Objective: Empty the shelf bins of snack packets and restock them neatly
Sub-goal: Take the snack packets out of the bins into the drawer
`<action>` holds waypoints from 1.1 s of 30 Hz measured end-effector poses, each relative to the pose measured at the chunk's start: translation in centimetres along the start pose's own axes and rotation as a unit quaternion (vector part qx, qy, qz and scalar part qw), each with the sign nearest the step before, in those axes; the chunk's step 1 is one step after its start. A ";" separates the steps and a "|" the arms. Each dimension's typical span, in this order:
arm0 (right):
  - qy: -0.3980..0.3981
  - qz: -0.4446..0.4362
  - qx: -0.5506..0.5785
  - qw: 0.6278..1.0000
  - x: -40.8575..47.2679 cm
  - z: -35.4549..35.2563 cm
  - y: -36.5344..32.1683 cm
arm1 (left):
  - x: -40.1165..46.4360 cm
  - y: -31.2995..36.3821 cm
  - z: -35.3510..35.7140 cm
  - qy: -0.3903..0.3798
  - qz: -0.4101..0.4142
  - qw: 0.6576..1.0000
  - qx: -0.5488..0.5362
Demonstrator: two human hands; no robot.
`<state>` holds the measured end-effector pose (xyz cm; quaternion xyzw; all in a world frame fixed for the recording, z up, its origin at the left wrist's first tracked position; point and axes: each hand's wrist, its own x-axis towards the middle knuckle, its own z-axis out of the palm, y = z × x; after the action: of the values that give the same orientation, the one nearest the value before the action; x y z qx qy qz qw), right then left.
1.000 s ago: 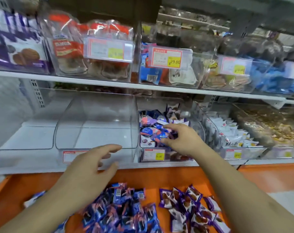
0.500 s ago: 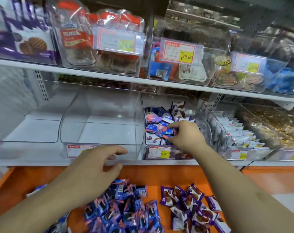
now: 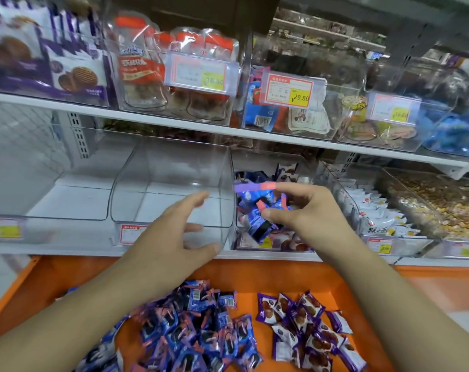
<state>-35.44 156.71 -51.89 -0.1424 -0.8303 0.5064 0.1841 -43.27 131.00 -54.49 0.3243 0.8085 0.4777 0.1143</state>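
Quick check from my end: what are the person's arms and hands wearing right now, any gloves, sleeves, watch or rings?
Nothing is visible on either. The left hand and right hand are ungloved, with no rings showing on the fingers in view. Both forearms are bare down to the bottom edge of the head view, with no sleeve cuff, watch or wristband showing. Motion blur softens the fingertips, so very small details cannot be ruled out.
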 end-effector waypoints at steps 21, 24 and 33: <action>-0.102 0.074 0.233 0.964 -3.4 5.6 -1.7 | -1.8 -1.5 -2.9 0.063 -0.049 0.969 -0.235; -0.100 0.117 0.313 0.937 -3.1 5.1 -1.0 | -1.6 -1.8 -3.3 0.070 -0.057 0.960 -0.264; -0.110 0.113 0.073 0.985 -3.4 5.0 1.1 | -2.3 -2.4 -3.1 0.071 -0.088 0.976 -0.188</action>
<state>-34.60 151.85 -55.46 -0.1650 -0.7847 0.5959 0.0429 -44.07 126.58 -55.16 0.1897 0.7357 0.6309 0.1572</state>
